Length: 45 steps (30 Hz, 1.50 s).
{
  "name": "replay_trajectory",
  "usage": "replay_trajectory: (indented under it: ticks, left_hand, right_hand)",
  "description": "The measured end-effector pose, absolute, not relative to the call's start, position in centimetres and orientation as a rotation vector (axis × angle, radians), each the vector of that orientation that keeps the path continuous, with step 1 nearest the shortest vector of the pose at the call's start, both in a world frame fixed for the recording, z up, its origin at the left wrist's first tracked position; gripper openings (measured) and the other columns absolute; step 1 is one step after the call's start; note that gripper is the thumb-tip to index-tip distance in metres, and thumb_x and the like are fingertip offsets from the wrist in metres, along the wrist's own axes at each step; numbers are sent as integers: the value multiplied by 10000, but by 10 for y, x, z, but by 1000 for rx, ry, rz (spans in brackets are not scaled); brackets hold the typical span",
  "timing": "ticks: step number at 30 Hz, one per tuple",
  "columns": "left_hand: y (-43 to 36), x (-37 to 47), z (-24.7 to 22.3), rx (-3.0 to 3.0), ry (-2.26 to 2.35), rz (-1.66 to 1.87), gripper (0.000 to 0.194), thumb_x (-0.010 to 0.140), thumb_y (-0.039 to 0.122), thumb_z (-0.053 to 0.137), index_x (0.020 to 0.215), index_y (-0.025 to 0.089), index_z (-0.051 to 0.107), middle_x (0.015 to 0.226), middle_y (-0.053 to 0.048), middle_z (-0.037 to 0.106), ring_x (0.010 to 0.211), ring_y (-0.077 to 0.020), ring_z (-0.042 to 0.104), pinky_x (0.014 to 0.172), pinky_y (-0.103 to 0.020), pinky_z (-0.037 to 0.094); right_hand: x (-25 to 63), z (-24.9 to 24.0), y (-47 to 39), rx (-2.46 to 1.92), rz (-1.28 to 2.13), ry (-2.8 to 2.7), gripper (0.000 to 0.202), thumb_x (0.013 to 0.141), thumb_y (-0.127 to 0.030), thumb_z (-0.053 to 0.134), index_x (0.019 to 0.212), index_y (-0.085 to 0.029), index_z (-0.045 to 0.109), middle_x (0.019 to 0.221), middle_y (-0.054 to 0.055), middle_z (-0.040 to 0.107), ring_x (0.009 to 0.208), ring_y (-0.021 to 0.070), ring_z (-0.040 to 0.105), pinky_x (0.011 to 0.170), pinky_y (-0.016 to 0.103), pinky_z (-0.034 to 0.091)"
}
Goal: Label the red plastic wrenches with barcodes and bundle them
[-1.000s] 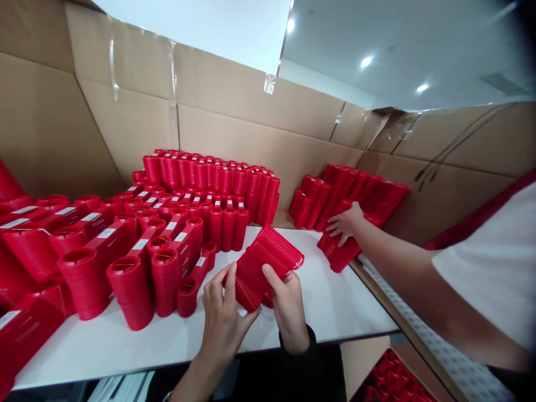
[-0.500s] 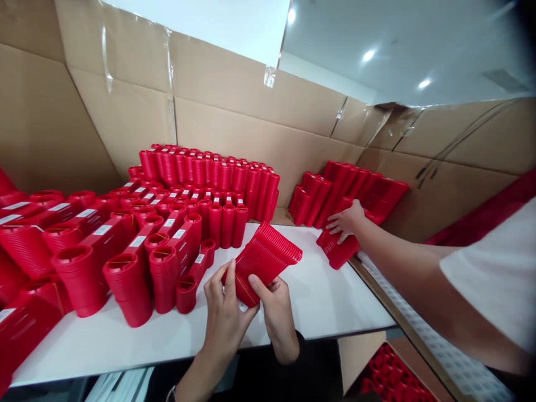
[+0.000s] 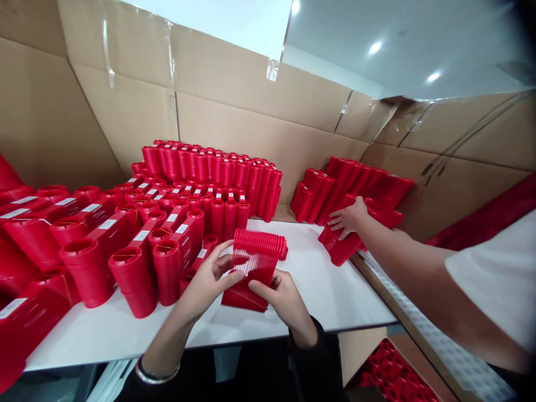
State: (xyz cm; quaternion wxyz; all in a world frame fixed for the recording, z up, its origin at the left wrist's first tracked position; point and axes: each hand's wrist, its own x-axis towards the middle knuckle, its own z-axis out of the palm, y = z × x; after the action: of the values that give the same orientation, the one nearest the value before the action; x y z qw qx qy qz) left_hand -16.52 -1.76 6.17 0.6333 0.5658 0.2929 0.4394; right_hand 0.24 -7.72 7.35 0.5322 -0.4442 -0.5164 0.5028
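Observation:
Between my two hands is a stack of thin red plastic pieces (image 3: 259,251), nested together with ribbed edges and held above the white table. My left hand (image 3: 209,279) grips its left side, thumb across the near face. On the right side, my right hand (image 3: 285,296) closes round the lower part with its thumb on the front. Just left of my left hand stand red bundles with white labels (image 3: 180,251), some with a band across the top opening.
Rows of labelled red bundles (image 3: 218,167) line the cardboard wall (image 3: 251,128). At right a co-worker's hand (image 3: 349,218) rests on red stacks (image 3: 341,245). Below the white table's (image 3: 335,301) edge, an open carton (image 3: 360,352) holds red pieces.
The red stack has turned in my hands, its ribbed edge now facing up and level. My left hand has shifted left and higher along it. The co-worker's hand stays on the red stacks.

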Motion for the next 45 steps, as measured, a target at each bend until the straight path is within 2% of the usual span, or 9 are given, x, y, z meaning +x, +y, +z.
replay_trajectory:
  ticks: [3, 6, 10, 14, 22, 25, 33, 40, 45]
  left_hand:
    - [-18, -163, 64, 1226, 642, 943, 546, 708, 303, 810, 1170, 177, 549, 1113, -117, 709, 1051, -290, 678, 881, -377, 553]
    - [-22, -156, 57, 1133, 677, 1005, 462, 685, 291, 833, 1060, 152, 601, 1032, -103, 739, 977, -274, 706, 839, -348, 567]
    - [-25, -148, 50, 918, 676, 1154, 472, 653, 282, 854, 1030, 131, 616, 1003, -99, 747, 966, -274, 708, 808, -338, 580]
    - [-29, -142, 50, 715, 653, 1316, 484, 637, 254, 863, 1038, 128, 623, 1005, -86, 743, 961, -254, 705, 834, -335, 580]
    - [-53, -117, 43, 506, 587, 1405, 447, 680, 247, 835, 1070, 162, 634, 985, -59, 736, 914, -231, 717, 785, -296, 596]
    - [-62, -110, 40, 507, 582, 1399, 470, 679, 255, 835, 1091, 161, 629, 996, -69, 733, 919, -240, 716, 780, -295, 596]
    - [-68, -108, 34, 523, 603, 1361, 478, 667, 247, 841, 1089, 157, 633, 977, -64, 730, 929, -244, 710, 793, -301, 592]
    - [-59, -117, 35, 424, 605, 1445, 603, 700, 238, 827, 1256, 223, 593, 1089, -49, 727, 989, -223, 696, 848, -301, 589]
    - [-54, -124, 38, 419, 593, 1479, 618, 728, 275, 808, 1297, 273, 567, 1202, -32, 684, 1060, -215, 660, 882, -292, 577]
  right_hand:
    - [3, 75, -78, -1066, 1273, -1318, 284, 798, -373, 714, 1000, -174, 731, 973, 64, 756, 945, 258, 697, 848, 379, 543]
    - [5, 74, -78, -1067, 1298, -1330, 306, 796, -366, 719, 1027, -166, 719, 976, 54, 750, 956, 239, 695, 859, 360, 542]
    - [7, 66, -79, -1013, 1300, -1289, 381, 763, -330, 757, 1099, -179, 660, 1039, 59, 729, 977, 230, 686, 877, 363, 538]
    - [0, 48, -84, -966, 1144, -1135, 518, 758, -307, 760, 1218, -214, 543, 1092, 64, 706, 997, 226, 678, 873, 360, 545]
    - [-51, 12, -90, -1066, 729, -672, 669, 821, -483, 636, 1367, -224, 349, 1259, 135, 567, 1015, 251, 663, 866, 418, 564]
    - [-58, 11, -89, -1131, 598, -601, 632, 817, -517, 617, 1319, -213, 383, 1272, 145, 537, 1011, 251, 652, 830, 404, 571]
    - [-45, 9, -87, -1225, 402, -812, 417, 846, -450, 597, 1150, -186, 490, 1086, 89, 597, 924, 211, 633, 816, 361, 542]
    - [-39, 13, -90, -1214, 450, -877, 379, 857, -443, 591, 1135, -207, 487, 1087, 85, 594, 945, 220, 616, 819, 356, 530]
    - [-38, 16, -94, -1219, 485, -868, 387, 849, -456, 598, 1130, -216, 481, 1054, 80, 593, 903, 220, 610, 793, 357, 526]
